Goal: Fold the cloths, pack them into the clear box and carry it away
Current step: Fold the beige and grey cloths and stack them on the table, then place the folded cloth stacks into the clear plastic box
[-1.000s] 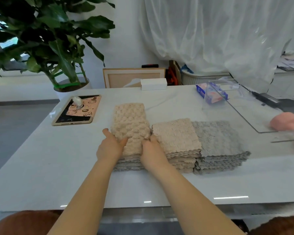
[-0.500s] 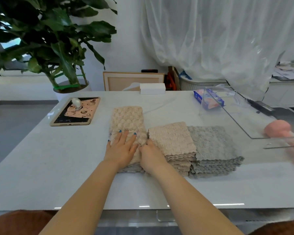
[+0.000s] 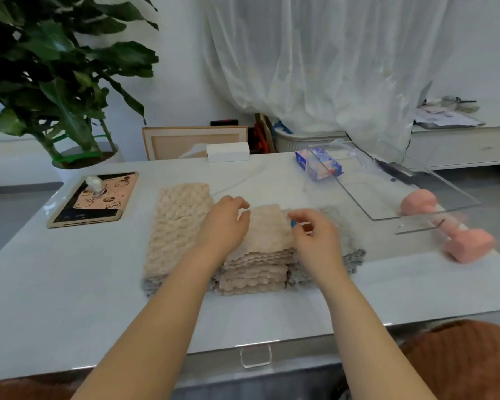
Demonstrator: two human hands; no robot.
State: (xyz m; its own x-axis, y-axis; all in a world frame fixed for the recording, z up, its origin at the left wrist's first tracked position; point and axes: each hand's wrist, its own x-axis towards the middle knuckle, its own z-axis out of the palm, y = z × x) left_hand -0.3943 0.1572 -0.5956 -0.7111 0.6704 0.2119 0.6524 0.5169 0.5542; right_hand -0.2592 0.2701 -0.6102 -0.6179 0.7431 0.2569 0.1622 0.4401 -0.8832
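Note:
Three stacks of folded cloths lie side by side on the white table (image 3: 70, 298). The left stack (image 3: 176, 229) has a long beige bubbly cloth on top, the middle stack (image 3: 257, 264) is beige, and the right one is a grey stack (image 3: 354, 259). My left hand (image 3: 225, 226) hovers over the middle stack's left far corner with loosely curled fingers. My right hand (image 3: 315, 238) is over the seam between the middle and grey stacks, fingers also loosely curled. Neither hand visibly holds a cloth. The clear box (image 3: 433, 194) stands at the right.
A pink dumbbell (image 3: 456, 229) lies against the clear box at the right edge. A tablet (image 3: 90, 200) with a small white object lies far left, a white carton (image 3: 227, 151) at the back, a tissue pack (image 3: 319, 164) beside the box. A potted plant (image 3: 55, 82) stands behind the left corner.
Both hands left the long beige cloth on the left stack and moved right, over the middle beige stack. The left hand's fingers went from flat to curled.

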